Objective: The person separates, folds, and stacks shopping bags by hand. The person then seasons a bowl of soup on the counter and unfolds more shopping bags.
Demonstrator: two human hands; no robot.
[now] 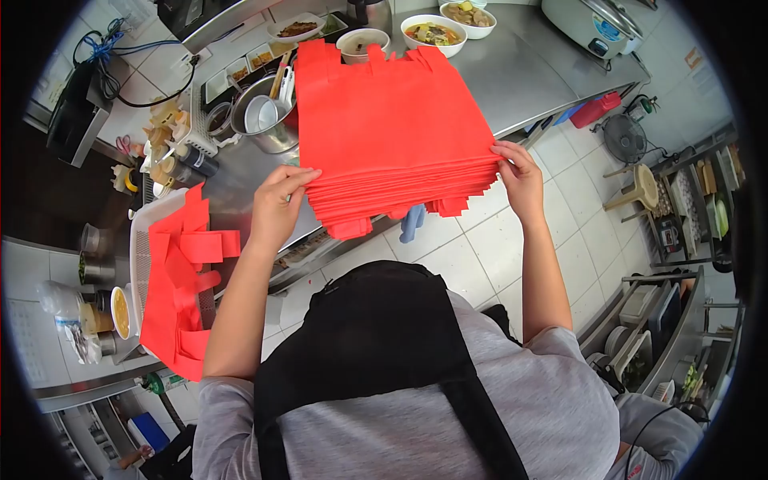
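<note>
Beyond your left fingers (293, 182) you see a steel pot (278, 142); left of them, bottles (196, 158). Well right of your right fingers (514, 153) stand a fan (626, 138), a stool (643, 188) and, farther beyond, a cooker (582, 30).

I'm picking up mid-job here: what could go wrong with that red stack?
The red stack is many loose layers pinched only at its sides by the left hand and right hand, so layers might slip or fan out.

Its far edge partly hides a white bowl; lowering it there could knock the bowl.

A wooden handle pokes up from the pot by its left edge and might snag it.
</note>
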